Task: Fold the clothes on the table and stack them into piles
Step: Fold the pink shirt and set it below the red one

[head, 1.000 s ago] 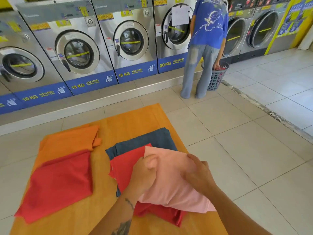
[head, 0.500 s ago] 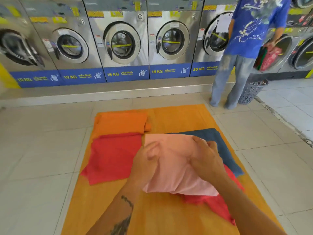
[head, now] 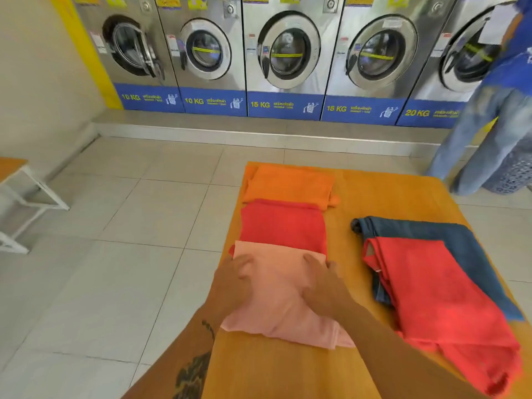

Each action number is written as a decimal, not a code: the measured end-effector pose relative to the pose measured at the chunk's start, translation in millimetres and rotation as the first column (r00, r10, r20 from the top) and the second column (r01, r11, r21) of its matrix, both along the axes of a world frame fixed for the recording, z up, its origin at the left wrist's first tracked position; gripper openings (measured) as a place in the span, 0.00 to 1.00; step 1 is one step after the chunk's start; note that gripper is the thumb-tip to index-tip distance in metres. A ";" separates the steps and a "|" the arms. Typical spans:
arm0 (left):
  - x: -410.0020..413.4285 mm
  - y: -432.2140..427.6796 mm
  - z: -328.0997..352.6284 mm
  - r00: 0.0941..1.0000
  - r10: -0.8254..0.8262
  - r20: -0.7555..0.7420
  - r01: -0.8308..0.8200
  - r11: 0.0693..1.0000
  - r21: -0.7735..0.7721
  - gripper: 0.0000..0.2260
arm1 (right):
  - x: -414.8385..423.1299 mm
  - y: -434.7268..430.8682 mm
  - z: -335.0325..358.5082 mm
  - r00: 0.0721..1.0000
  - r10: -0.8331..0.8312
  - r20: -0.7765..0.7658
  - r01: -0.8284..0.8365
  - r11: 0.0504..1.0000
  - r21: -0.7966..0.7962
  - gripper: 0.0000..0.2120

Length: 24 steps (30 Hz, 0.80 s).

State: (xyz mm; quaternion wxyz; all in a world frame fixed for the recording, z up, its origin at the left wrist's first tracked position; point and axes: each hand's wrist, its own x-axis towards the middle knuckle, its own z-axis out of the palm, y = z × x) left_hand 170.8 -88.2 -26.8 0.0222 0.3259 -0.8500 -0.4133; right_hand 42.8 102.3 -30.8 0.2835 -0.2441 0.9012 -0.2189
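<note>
A folded pink garment [head: 276, 306] lies at the near left of the orange table [head: 388, 197]. My left hand [head: 233, 280] and my right hand [head: 322, 283] both rest flat on it, fingers spread. Its far edge overlaps a folded red garment [head: 283, 226], and beyond that lies a folded orange garment [head: 290, 187]. To the right, an unfolded red garment [head: 440, 306] lies on top of a dark blue one [head: 449, 234].
A row of washing machines [head: 285, 53] lines the far wall. A person in a blue shirt and jeans [head: 495, 133] stands at the far right beside a laundry basket [head: 515, 177]. A white-framed bench [head: 17, 203] sits at the left on the tiled floor.
Both hands carried the pink garment leftward off the red and blue pile and set it down in front of the folded red one. The view swung to the left.
</note>
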 end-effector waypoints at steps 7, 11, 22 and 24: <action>32.2 2.6 -16.7 0.999 0.052 0.004 -0.052 0.994 0.093 0.22 | 8.9 4.4 -6.8 0.995 0.078 -0.061 -0.074 0.995 0.068 0.35; 48.0 7.0 -17.2 0.997 -0.033 0.068 0.035 0.999 -0.036 0.24 | 27.6 17.8 -11.8 0.990 0.126 -0.061 -0.121 0.989 0.083 0.34; 65.0 25.5 -17.9 0.972 -0.070 0.226 0.105 0.983 -0.148 0.26 | 25.5 40.9 -18.8 0.980 0.191 -0.059 -0.183 0.975 0.126 0.34; 60.7 28.2 -14.3 0.952 -0.077 0.296 0.125 0.981 -0.147 0.26 | 24.9 45.8 -18.3 0.975 0.217 -0.049 -0.209 0.969 0.135 0.34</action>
